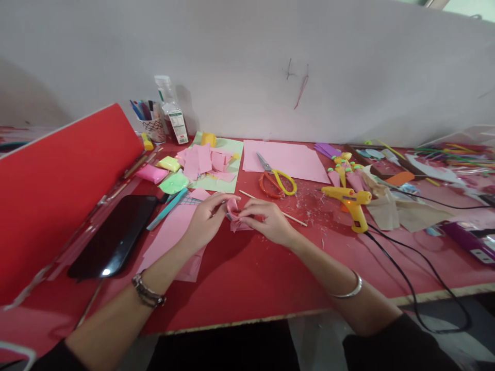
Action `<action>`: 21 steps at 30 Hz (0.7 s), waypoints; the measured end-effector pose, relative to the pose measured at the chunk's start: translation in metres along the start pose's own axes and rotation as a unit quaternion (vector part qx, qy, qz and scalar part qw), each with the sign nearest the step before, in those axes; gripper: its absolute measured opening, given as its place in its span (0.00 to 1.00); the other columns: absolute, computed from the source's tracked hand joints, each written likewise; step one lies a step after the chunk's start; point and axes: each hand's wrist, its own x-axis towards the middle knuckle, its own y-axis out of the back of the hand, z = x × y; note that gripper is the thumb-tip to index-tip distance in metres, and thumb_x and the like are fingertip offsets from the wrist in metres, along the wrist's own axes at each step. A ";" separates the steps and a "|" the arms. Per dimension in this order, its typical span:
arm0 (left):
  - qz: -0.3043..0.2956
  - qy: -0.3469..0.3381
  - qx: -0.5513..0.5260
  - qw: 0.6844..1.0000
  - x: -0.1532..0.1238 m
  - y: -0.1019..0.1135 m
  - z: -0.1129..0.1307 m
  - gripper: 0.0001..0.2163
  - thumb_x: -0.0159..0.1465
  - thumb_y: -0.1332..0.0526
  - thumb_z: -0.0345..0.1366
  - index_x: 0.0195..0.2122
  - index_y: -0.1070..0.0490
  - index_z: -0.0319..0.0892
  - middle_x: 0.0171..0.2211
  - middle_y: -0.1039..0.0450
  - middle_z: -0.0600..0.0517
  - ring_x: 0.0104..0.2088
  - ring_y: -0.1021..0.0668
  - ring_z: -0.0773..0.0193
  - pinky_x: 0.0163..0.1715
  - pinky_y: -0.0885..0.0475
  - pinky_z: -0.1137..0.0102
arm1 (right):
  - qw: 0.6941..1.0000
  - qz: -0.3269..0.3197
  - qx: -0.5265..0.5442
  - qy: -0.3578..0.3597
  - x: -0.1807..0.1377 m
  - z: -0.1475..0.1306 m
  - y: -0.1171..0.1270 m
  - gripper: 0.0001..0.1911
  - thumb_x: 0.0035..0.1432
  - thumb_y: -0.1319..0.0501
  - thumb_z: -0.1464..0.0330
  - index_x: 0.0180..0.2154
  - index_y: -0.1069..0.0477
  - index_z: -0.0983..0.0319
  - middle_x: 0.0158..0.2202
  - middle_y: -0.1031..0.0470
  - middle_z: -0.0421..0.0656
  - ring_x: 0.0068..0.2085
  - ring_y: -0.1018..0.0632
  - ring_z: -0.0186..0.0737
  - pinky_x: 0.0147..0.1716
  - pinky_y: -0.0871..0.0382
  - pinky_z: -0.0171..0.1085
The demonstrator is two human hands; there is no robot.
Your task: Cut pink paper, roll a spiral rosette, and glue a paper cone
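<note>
Between my two hands a small piece of pink paper (232, 207) is curled round on itself above the red table. My left hand (207, 216) pinches its left side with thumb and forefinger. On the other side my right hand (266, 219) grips the paper's edge between thumb and fingers. Part of the curl is hidden by my fingertips. Below and left of my left hand lie pink paper sheets (166, 242). Just behind my right hand is a thin wooden stick (296, 219), and past it scissors (278, 180) with red and yellow handles.
A yellow glue gun (350, 201) with a black cord lies at right. A black phone (116, 234) and a teal strip (166, 208) are at left. Pink cut strips (203, 159) lie on green paper (228, 184). A bottle (174, 116) and pen cup (153, 128) stand behind.
</note>
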 end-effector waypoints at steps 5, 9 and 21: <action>0.001 -0.030 0.034 0.999 0.000 -0.001 -0.002 0.10 0.59 0.51 0.32 0.33 0.30 0.41 0.33 0.28 0.51 0.37 0.28 0.65 0.37 0.34 0.71 | 1.000 0.017 0.022 -0.008 0.000 0.000 -0.001 0.06 0.52 0.43 0.70 0.27 0.28 0.63 0.25 0.29 0.40 0.27 0.30 0.30 0.29 0.35 0.31; -0.005 -0.059 0.069 0.996 -0.001 -0.002 -0.001 0.10 0.59 0.51 0.31 0.32 0.30 0.40 0.30 0.29 0.51 0.33 0.28 0.65 0.34 0.34 0.72 | 1.000 0.006 0.020 -0.009 0.000 0.000 -0.001 0.07 0.53 0.44 0.70 0.27 0.28 0.64 0.25 0.29 0.40 0.27 0.30 0.30 0.30 0.35 0.31; -0.012 -0.106 0.105 0.989 -0.001 -0.002 -0.001 0.09 0.60 0.51 0.28 0.32 0.31 0.40 0.30 0.28 0.51 0.31 0.28 0.67 0.32 0.33 0.72 | 0.999 -0.012 0.016 -0.025 0.000 0.000 -0.002 0.07 0.53 0.44 0.70 0.25 0.29 0.63 0.24 0.29 0.39 0.27 0.31 0.29 0.30 0.37 0.29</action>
